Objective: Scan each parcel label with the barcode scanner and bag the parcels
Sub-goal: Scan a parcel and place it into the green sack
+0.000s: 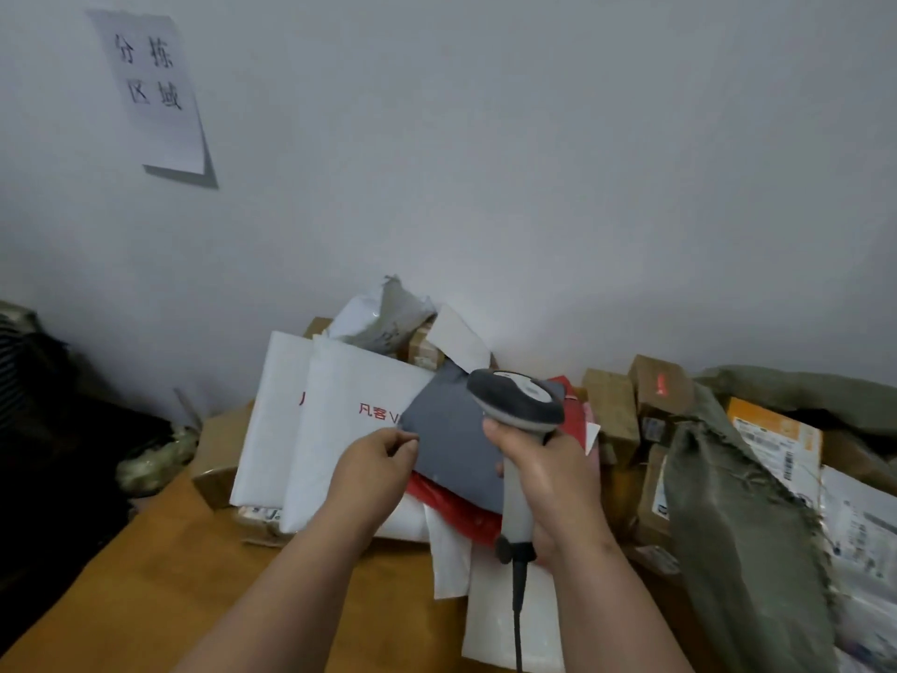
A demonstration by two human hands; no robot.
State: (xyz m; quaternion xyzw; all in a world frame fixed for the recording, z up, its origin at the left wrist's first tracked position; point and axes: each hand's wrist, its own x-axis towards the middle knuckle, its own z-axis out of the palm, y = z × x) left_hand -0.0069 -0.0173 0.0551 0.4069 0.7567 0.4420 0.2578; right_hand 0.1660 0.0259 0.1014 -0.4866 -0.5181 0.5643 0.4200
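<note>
Nearest the camera, the right hand is wrapped around the pale grip of a barcode scanner, whose dark cable drops toward the near edge. The scanner's broad grey head, with a lighter panel on top, sits above the fingers and tilts toward the far left, over the parcels. The left hand pinches the left edge of a flat grey parcel between thumb and curled fingers. The grey parcel is a smooth, matt mailer; no label shows on its upper face. It lies between the two hands, on a red mailer and partly over a white mailer with red lettering. Everything rests on a wooden table. To the right are cardboard boxes and a grey-green woven sack. A paper sign hangs on the far wall.
</note>
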